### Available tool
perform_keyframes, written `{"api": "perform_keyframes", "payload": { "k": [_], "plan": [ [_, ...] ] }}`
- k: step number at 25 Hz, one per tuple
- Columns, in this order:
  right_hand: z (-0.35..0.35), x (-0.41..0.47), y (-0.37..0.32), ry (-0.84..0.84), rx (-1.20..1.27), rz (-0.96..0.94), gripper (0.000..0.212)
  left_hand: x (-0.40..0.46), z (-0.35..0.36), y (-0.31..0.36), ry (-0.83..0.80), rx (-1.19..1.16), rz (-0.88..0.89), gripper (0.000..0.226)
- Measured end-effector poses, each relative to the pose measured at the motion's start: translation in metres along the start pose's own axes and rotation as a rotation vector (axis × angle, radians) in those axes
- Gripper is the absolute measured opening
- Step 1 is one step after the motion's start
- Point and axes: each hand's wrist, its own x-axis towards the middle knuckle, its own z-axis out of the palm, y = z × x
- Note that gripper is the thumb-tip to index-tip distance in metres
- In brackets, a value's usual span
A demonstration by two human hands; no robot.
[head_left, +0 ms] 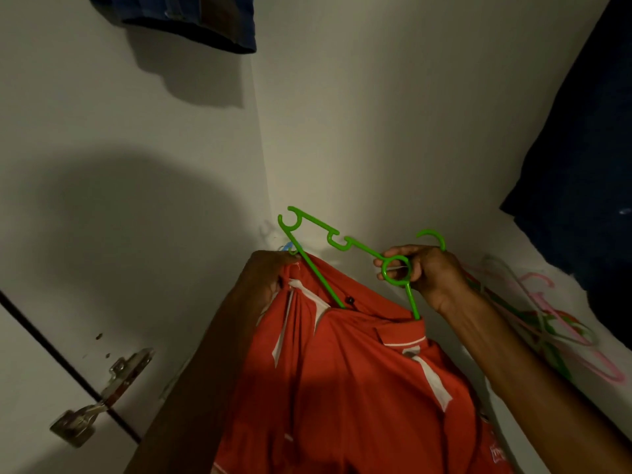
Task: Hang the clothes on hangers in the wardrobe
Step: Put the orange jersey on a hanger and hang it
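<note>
Left of the red shirt [345, 381], a metal hinge [102, 395] is sitting on the white wardrobe wall [359, 131]. The left hand [266, 268] is gripping the shirt's shoulder fabric. The green hanger [328, 248] is poking down into the shirt's collar, and the right hand [427, 271] is pinching its ring. Right of the shirt, spare hangers [554, 330] are lying piled under dark blue clothes [588, 165].

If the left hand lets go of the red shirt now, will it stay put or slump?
Likely slump: the red shirt looks soft and creased, bunched under the left hand. The green hanger seems only partly inside the collar, so it may slide off.
</note>
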Motion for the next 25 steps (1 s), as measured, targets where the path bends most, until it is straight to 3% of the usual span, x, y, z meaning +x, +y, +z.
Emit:
{"api": "perform_keyframes", "payload": {
  "k": [4,7,9,11,14,17,23,25],
  "plan": [
    [-0.016,-0.011,0.01,0.035,-0.052,0.054,0.048,0.008,-0.026,0.01,-0.21,-0.065,-0.304,0.016],
    [-0.017,-0.015,0.015,0.068,-0.142,0.032,0.047,0.006,-0.019,0.006,-0.176,0.072,-0.205,0.003],
    [-0.018,-0.018,0.018,0.068,-0.104,0.044,0.046,0.007,-0.015,0.009,-0.182,0.158,-0.12,0.019],
    [-0.018,-0.022,0.016,0.067,-0.113,0.039,0.047,0.006,-0.016,0.019,-0.257,0.212,-0.15,0.008],
    [-0.019,-0.026,0.016,0.056,-0.17,0.048,0.047,0.003,-0.021,0.034,-0.343,0.2,-0.223,0.041],
    [-0.015,-0.029,0.017,0.021,-0.214,0.046,0.048,0.014,-0.024,0.035,-0.42,0.076,-0.301,0.029],
    [-0.012,-0.03,0.019,-0.038,-0.324,-0.047,0.049,0.031,-0.03,0.027,-0.397,0.31,-0.334,0.009],
    [-0.009,-0.031,0.02,-0.079,-0.371,-0.075,0.052,0.036,-0.03,0.03,-0.373,0.389,-0.311,0.025]
  ]
}}
